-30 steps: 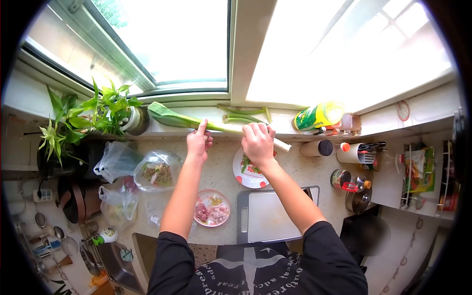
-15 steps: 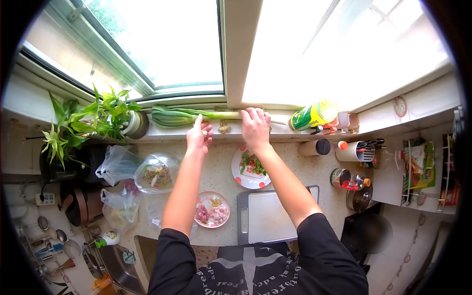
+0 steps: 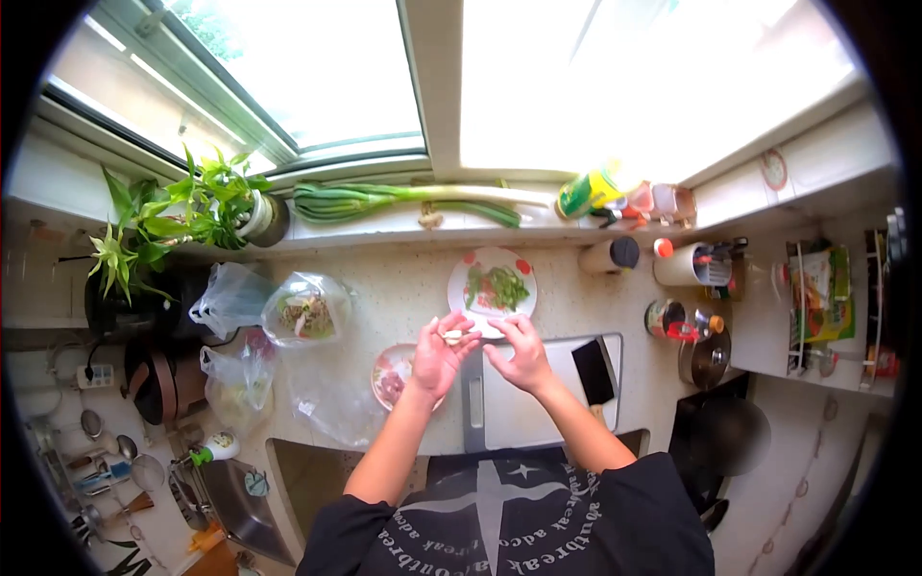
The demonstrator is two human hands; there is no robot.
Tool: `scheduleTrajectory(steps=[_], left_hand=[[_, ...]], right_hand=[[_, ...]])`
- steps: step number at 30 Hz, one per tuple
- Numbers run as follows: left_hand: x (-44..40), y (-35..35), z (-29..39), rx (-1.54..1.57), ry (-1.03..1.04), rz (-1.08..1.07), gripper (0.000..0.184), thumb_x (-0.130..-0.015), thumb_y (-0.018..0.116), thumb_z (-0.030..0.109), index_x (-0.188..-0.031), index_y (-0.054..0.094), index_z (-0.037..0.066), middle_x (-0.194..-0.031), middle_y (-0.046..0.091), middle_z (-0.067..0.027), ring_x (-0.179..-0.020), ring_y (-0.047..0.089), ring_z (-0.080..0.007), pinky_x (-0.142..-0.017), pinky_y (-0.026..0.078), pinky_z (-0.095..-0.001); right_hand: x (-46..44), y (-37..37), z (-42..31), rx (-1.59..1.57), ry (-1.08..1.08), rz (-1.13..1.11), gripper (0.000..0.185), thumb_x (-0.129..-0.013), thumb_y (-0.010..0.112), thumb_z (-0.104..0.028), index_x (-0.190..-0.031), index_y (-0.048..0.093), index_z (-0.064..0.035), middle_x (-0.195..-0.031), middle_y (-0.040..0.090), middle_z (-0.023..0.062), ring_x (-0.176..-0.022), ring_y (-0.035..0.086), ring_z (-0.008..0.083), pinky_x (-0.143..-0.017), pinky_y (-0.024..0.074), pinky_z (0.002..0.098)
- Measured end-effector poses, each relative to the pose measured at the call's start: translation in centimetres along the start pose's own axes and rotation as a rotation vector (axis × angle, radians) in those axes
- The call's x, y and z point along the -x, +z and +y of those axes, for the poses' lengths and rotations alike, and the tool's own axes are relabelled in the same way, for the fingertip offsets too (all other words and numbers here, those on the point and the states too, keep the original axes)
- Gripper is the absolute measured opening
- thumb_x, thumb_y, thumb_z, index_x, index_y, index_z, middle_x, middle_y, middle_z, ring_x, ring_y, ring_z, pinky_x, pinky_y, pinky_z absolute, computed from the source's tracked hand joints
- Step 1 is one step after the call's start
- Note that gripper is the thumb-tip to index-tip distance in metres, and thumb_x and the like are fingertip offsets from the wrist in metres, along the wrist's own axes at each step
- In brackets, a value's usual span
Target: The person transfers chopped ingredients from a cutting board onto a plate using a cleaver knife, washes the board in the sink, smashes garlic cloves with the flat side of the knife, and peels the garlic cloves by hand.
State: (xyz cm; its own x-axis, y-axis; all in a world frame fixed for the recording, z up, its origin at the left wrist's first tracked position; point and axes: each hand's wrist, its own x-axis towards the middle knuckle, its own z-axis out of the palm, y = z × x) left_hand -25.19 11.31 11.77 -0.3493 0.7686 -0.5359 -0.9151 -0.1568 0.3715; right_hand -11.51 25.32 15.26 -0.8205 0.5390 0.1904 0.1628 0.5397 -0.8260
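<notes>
Left hand, palm up, bears small pale piece; right hand spread beside it.
Left hand (image 3: 445, 359) is cupped beneath a small pale piece (image 3: 452, 337), which lies at its fingers; cannot tell whether they press on it. Right hand (image 3: 522, 357) has thumb and fingers spread apart, fingertips near the left's; contact between the two unclear. Both are above the worktop (image 3: 384, 293), near the left end of the cutting board (image 3: 523, 413), where a dark-bladed knife (image 3: 594, 372) lies at right. Just beyond: spotted plate (image 3: 490, 256) with chopped greens (image 3: 504, 285). Meat plate (image 3: 394, 356), partly hidden by left hand. Leek (image 3: 413, 194) lies along windowsill (image 3: 355, 232).
</notes>
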Motion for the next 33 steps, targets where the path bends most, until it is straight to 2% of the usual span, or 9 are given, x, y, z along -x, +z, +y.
scheduleTrajectory(steps=[8,12,13,16,17,24,25,29,33], left_hand=[[6.6,3.2,-8.8,-0.169,-0.235,-0.051,0.072,-0.106,0.028,0.057,-0.148,0.036,-0.001,-0.143,0.053,-0.0173,-0.126,0.058,-0.0281,-0.107,0.046,-0.0387],[8.1,4.4,-9.9,-0.392,-0.234,-0.109,0.062,-0.108,0.033,0.050,-0.138,0.051,-0.001,-0.130,0.064,-0.0159,-0.118,0.064,-0.0264,-0.102,0.052,-0.0417],[8.3,4.5,-10.2,-0.562,-0.267,-0.048,0.057,-0.108,0.036,0.048,-0.131,0.057,0.001,-0.113,0.070,-0.0136,-0.102,0.070,-0.0228,-0.086,0.059,-0.0379],[9.3,4.6,-10.8,-0.648,-0.355,-0.134,0.055,-0.106,0.040,0.052,-0.125,0.060,0.004,-0.102,0.071,-0.0114,-0.084,0.069,-0.0184,-0.075,0.059,-0.0331],[9.9,5.2,-11.5,-0.604,-0.336,-0.103,0.050,-0.106,0.040,0.051,-0.117,0.062,0.007,-0.089,0.068,-0.0066,-0.073,0.065,-0.0137,-0.066,0.057,-0.0293],[11.9,4.3,-15.5,-0.636,-0.236,-0.161,0.040,-0.106,0.048,0.044,-0.112,0.061,0.007,-0.083,0.062,-0.0026,-0.072,0.064,-0.0127,-0.061,0.056,-0.0270],[12.2,4.1,-15.9,-0.665,-0.218,-0.152,0.040,-0.106,0.049,0.044,-0.113,0.062,0.006,-0.081,0.061,-0.0024,-0.071,0.064,-0.0127,-0.061,0.056,-0.0268],[13.0,2.6,-17.8,-0.694,-0.172,-0.083,0.041,-0.105,0.051,0.042,-0.114,0.063,0.004,-0.078,0.060,-0.0022,-0.069,0.065,-0.0131,-0.061,0.057,-0.0266],[14.0,2.9,-18.6,-0.565,-0.128,0.011,0.039,-0.105,0.055,0.037,-0.116,0.063,0.001,-0.084,0.066,-0.0058,-0.077,0.070,-0.0164,-0.068,0.059,-0.0272]], right_hand=[[9.5,-3.1,-0.1,-0.022,0.072,-0.149,0.034,-0.080,0.080,-0.014,-0.111,0.071,-0.0052,-0.096,0.061,0.0099,-0.081,0.060,0.0241,-0.077,0.0509,0.0342],[12.4,-4.6,-0.3,-0.279,0.272,-0.064,0.021,-0.089,0.075,-0.014,-0.106,0.072,-0.0029,-0.091,0.061,0.0053,-0.081,0.058,0.0161,-0.075,0.0471,0.0284],[13.0,-5.2,-0.2,-0.377,0.341,-0.064,0.020,-0.091,0.073,-0.015,-0.106,0.072,-0.0025,-0.092,0.061,0.0049,-0.082,0.058,0.0147,-0.075,0.0467,0.0279],[14.8,-6.1,-0.4,-0.613,0.443,-0.063,0.022,-0.097,0.067,-0.018,-0.111,0.070,-0.0011,-0.100,0.060,0.0042,-0.089,0.058,0.0136,-0.084,0.0466,0.0282],[15.7,-5.9,0.0,-0.673,0.445,-0.063,0.026,-0.098,0.067,-0.019,-0.116,0.069,-0.0011,-0.102,0.059,0.0047,-0.091,0.060,0.0154,-0.086,0.0470,0.0290],[19.4,-7.0,-0.8,-1.006,0.631,-0.090,0.027,-0.103,0.058,-0.018,-0.122,0.067,-0.0015,-0.109,0.064,0.0038,-0.100,0.058,0.0124,-0.093,0.0456,0.0295],[19.5,-7.3,-0.8,-0.971,0.628,-0.078,0.025,-0.101,0.062,-0.017,-0.119,0.068,-0.0011,-0.111,0.070,0.0077,-0.105,0.064,0.0135,-0.095,0.0488,0.0308],[20.4,-7.8,0.3,-0.848,0.505,-0.161,0.019,-0.095,0.071,-0.013,-0.109,0.070,-0.0002,-0.094,0.073,0.0050,-0.089,0.068,0.0120,-0.083,0.0536,0.0287],[20.3,-7.7,-0.9,-0.889,0.537,-0.065,0.015,-0.094,0.073,-0.014,-0.089,0.070,-0.0005,-0.082,0.069,0.0011,-0.077,0.061,0.0087,-0.074,0.0498,0.0263]])
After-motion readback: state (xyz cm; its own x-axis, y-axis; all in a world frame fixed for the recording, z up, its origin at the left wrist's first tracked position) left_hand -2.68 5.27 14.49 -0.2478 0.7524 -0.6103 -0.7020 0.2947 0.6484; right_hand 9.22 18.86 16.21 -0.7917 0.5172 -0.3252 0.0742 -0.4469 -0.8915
